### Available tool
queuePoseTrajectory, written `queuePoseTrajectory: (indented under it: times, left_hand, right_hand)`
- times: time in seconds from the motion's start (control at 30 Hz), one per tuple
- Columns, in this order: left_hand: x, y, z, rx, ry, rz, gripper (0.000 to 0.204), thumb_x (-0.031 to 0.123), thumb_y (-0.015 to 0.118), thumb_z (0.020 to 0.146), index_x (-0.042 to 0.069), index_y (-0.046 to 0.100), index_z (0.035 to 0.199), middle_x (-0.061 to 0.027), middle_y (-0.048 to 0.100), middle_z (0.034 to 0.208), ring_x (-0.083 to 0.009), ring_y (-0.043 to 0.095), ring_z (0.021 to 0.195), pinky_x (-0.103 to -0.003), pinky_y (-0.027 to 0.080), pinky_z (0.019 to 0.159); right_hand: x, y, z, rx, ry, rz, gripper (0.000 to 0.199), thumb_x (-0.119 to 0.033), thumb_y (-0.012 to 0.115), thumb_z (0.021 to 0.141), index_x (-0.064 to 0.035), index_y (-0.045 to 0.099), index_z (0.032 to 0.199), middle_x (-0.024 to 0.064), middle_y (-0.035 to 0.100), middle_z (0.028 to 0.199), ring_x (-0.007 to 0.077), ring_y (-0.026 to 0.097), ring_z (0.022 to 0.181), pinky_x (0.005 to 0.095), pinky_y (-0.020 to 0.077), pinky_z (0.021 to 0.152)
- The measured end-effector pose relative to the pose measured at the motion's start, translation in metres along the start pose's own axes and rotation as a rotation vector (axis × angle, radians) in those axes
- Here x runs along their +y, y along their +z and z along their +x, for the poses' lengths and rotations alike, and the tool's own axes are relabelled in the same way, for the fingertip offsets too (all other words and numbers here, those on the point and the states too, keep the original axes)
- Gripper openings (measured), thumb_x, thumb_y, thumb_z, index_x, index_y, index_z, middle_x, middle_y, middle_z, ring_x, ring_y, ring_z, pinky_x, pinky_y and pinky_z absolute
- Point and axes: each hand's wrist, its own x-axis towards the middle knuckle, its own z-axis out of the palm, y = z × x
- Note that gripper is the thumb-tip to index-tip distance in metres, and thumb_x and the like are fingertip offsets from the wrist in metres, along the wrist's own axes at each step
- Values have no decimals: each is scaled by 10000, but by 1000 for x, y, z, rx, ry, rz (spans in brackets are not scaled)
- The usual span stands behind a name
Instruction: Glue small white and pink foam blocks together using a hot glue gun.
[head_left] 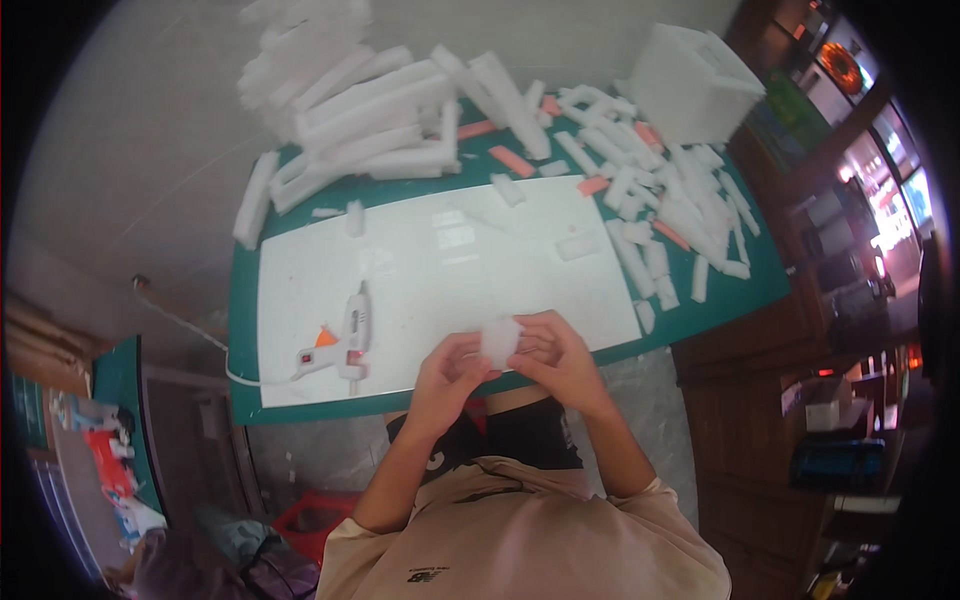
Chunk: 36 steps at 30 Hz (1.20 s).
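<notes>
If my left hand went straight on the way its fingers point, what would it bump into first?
The small white foam piece, which your left hand already seems to touch. Beyond it, probably your right hand, though depth is hard to judge here.

Your green table (720,303) carries a white board (480,275) along its near edge, white foam bars (375,115) heaped at its far left corner, a foam box (688,90) at its far right corner, and white offcuts (630,258) and pink strips (671,233) toward its right edge.
</notes>
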Motion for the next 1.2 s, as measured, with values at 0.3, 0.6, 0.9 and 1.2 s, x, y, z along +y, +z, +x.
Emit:
queuePoseTrajectory:
  times: [0.3, 0.6, 0.9, 1.2]
  left_hand:
    - [-4, -3, 2, -61, -2, -158, 406, 22, 713, 888, 62, 445, 1191, -154, 551, 1278, -258, 601, 1150, -403, 555, 939]
    - [19, -30, 16, 308, 439, 987, 357, -63, 636, 730, 25, 527, 1058, -153, 552, 1198, -293, 542, 1131, -382, 408, 1016]
    - [11, -39, 23, 383, 511, 1092, 348, -73, 564, 717, 6, 543, 1055, -181, 577, 1201, -324, 551, 1139, -391, 406, 1047]
    - [7, -38, 22, 410, 506, 1170, 337, -31, 590, 749, 2, 563, 1084, -211, 580, 1247, -373, 544, 1164, -427, 414, 1033]
  right_hand:
    - [1, -5, -3, -16, -144, -356, 492, -80, 774, 848, -106, 611, 1311, 88, 575, 1190, 180, 595, 1015, 286, 542, 769]
    - [-39, -72, -13, 173, -132, -566, 323, -152, 689, 912, -54, 659, 1218, 76, 693, 1056, 174, 654, 924, 303, 518, 807]
    - [-75, -174, -12, 562, -259, -902, 246, -141, 688, 900, -14, 684, 1111, 114, 704, 927, 208, 663, 798, 317, 510, 701]
    - [-104, -248, 56, 587, -269, -1093, 262, -144, 673, 887, -10, 673, 1112, 176, 678, 894, 270, 649, 754, 358, 521, 655]
